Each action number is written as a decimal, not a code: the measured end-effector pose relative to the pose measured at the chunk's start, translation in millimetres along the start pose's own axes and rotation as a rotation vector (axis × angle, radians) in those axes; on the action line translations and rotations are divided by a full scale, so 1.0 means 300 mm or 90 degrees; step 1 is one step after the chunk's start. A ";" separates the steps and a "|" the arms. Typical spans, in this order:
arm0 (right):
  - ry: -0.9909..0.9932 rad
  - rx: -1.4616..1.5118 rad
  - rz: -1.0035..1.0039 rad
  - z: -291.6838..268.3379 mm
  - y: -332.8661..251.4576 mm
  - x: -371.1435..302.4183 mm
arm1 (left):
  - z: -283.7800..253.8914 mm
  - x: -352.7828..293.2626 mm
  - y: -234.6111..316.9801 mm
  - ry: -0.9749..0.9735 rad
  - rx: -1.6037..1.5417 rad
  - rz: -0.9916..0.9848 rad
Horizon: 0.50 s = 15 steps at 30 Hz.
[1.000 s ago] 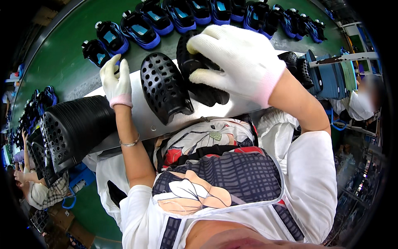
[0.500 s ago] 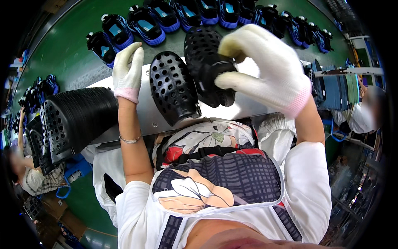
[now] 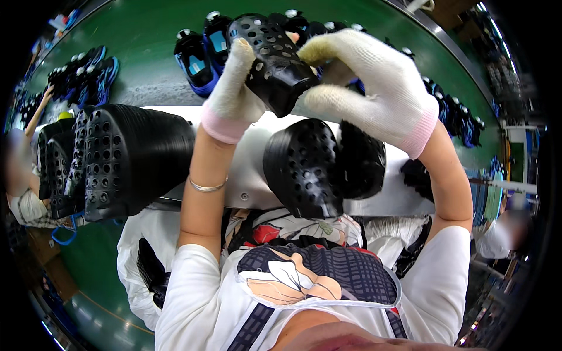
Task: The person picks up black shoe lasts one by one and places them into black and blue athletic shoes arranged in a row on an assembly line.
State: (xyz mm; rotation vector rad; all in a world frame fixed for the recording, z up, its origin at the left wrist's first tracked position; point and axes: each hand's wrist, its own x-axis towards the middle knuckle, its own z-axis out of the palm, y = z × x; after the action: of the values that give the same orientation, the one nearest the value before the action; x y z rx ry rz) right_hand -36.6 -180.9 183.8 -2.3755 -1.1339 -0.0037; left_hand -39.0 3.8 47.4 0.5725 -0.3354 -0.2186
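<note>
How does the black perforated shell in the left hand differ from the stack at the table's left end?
Position: the shell is raised in the left hand, while the stack rests on the table.
Build: the shell looks like a single piece; the stack shows many nested layers.
Bulk: the shell is slimmer, the stack much deeper.
Both are black with round holes.
</note>
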 end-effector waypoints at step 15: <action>-0.225 -0.176 0.241 0.161 0.188 0.272 | -0.265 0.081 -0.060 0.515 0.718 0.142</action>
State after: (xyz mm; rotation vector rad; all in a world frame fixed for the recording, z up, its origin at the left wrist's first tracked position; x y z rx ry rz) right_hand 47.6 -129.9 134.2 -2.8880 -0.8525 0.4291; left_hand 10.7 21.0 -19.5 1.6499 0.3184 0.4644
